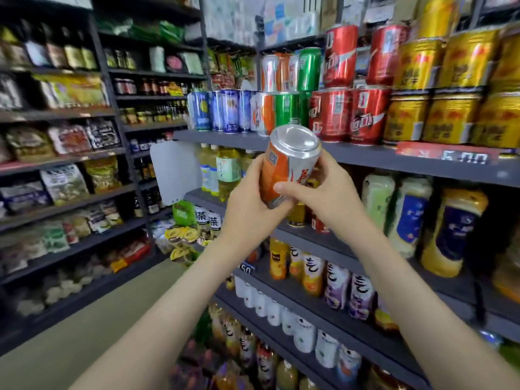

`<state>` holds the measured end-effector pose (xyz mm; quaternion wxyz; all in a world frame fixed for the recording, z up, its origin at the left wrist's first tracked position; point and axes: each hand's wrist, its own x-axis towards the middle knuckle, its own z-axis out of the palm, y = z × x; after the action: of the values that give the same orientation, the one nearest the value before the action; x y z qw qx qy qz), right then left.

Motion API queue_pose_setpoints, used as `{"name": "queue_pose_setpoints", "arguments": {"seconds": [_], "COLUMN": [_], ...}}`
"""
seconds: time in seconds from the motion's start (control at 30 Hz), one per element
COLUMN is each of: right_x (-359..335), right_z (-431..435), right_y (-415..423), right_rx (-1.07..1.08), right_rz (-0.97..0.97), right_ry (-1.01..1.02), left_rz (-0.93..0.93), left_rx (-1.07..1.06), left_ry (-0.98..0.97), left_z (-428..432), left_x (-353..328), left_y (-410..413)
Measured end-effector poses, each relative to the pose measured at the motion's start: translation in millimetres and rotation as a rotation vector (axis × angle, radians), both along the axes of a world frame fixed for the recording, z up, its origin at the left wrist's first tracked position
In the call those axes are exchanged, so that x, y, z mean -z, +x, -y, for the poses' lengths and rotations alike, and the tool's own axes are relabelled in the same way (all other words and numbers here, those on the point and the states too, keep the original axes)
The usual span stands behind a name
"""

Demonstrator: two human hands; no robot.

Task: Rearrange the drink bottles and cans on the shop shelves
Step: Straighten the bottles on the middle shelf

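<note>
An orange and white drink can [287, 161] is held up in front of the shelves, its silver end tilted toward me. My left hand [250, 204] wraps round its lower left side. My right hand [323, 192] grips it from the right, thumb across the front. Just behind it, the grey can shelf [365, 156] carries stacked cans: blue cans [222, 111] on the left, orange and white cans [264, 114], green cans [287, 108], red cans [346, 114] and gold cans [439, 119] to the right.
Below the can shelf stand rows of drink bottles [405, 212] on several grey shelves. A red price tag [447, 154] sits on the shelf edge. Across the aisle floor [92, 327], the left racks hold snack bags [64, 184] and jars.
</note>
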<state>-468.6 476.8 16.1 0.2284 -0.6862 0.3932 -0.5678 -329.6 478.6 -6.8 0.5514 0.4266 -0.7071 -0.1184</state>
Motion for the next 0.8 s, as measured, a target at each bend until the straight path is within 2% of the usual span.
{"name": "queue_pose_setpoints", "arguments": {"seconds": [0.1,0.17,0.23,0.3,0.4,0.53,0.8], "right_x": [-5.0,-11.6,-19.5,-28.0,-38.4,-47.7,-47.3], "right_z": [50.7,79.5,104.5,129.4,163.1,210.9,252.2], "right_y": [21.9,33.9,42.5,53.2,64.0,72.8,90.0], "right_rx": [-0.046,-0.106,-0.07,0.042,0.321,0.625,0.92], "right_rz": [0.058,0.093,0.061,-0.015,-0.168,-0.246,-0.267], "right_ry": [0.004,0.027,0.014,-0.021,-0.125,-0.17,-0.041], "left_rz": [-0.007,-0.064,-0.132,-0.146,-0.085,-0.052,0.134], "left_rx": [-0.029,-0.05,-0.092,-0.116,-0.073,-0.039,0.131], "left_ry": [0.015,0.041,0.054,0.081,0.137,0.137,0.203], "left_z": [45.3,75.0,108.4,149.1,208.1,279.1,368.1], "left_x": [-11.6,-18.1,-26.2,-38.0,-58.0,-81.4,-87.7], "left_y": [22.7,36.8,53.7,78.2,111.2,130.1,121.8]}}
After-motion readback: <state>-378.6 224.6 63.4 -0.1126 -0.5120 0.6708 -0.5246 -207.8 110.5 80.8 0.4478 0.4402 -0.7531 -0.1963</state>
